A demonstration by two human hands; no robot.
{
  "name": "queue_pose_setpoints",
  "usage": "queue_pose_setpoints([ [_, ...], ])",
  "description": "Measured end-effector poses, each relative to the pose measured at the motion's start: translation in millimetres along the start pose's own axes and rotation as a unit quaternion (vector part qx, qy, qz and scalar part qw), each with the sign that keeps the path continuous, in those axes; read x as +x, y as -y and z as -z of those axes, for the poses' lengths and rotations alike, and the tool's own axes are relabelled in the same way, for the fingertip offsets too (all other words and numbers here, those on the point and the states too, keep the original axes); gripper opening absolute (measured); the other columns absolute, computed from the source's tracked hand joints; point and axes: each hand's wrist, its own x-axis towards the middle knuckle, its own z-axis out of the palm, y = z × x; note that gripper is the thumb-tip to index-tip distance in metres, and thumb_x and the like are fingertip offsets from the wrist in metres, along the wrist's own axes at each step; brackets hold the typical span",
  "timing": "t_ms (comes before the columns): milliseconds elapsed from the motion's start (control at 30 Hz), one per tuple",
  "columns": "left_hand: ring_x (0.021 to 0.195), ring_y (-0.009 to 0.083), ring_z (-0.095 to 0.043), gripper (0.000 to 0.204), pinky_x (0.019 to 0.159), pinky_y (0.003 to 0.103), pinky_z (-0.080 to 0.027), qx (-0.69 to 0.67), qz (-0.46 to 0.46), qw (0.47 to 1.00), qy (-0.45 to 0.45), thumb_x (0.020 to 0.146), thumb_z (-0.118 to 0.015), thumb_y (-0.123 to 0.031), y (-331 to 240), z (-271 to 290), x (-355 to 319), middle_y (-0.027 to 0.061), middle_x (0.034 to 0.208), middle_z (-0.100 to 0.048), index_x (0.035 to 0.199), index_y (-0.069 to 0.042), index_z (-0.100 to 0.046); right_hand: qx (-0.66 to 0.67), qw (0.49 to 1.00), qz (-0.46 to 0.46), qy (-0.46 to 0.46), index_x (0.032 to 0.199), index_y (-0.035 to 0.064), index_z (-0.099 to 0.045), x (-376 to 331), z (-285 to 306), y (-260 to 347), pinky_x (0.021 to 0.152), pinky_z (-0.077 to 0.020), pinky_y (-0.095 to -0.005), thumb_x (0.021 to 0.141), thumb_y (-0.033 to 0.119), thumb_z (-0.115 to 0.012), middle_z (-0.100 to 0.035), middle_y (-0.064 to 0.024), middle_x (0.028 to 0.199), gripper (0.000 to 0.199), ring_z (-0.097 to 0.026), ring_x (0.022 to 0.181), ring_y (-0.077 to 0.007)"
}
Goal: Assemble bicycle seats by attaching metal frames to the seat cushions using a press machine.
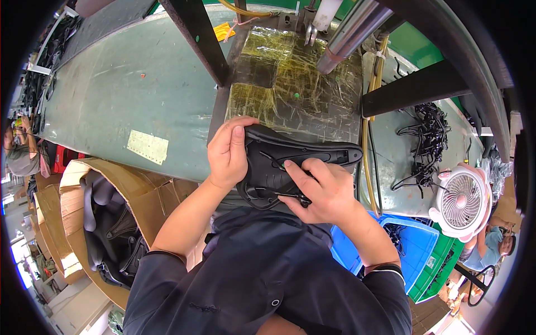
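A black bicycle saddle (267,174) lies underside up in front of me, at the near edge of the press's taped base plate (329,120). Its wide end points left and its narrow nose points right. My left hand (228,157) is closed around the far corner of the wide end. Over the middle of the underside, my right hand (325,192) grips a black bent saddle rail (271,159). The rail's two arms stick out leftward past my fingers, across the hollow of the shell. My palm and fingers cover the part nearest the nose.
Several saddles fill a cardboard box (142,192) at my left. Black bent rails (427,139) are heaped on the table to the right, near a white fan (460,198). A blue bin (416,245) stands below. Press legs (416,89) and a steel shaft (354,33) rise ahead.
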Motion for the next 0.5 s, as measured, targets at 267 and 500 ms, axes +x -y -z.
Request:
queue_pose_setpoints([
  [267,0.104,0.0298,-0.074,0.025,0.097,0.037,-0.055,0.018,-0.021,1.0,0.008,0.112,-0.054,-0.008,3.8,-2.9,2.1,0.0147,0.112,-0.079,0.111,0.003,-0.077,0.023,0.997,0.057,0.045,0.126,0.0066,-0.074,22.5,-1.4,-11.6,0.057,-0.0527,-0.036,0.071,0.039,-0.09,-0.061,-0.007,0.099,0.066,-0.064,0.068,-0.0223],
  [500,0.109,0.0352,-0.071,0.02,0.098,0.042,-0.055,0.057,-0.023,0.997,0.054,0.105,-0.062,-0.008,-2.9,2.2,5.4,0.0173,0.118,-0.077,0.119,0.001,-0.074,0.065,0.989,0.116,0.059,0.125,0.0079,-0.072,36.0,-2.3,-29.9,0.059,-0.0526,-0.038,0.073,0.04,-0.09,-0.06,-0.008,0.103,0.064,-0.064,0.068,-0.0256],
])
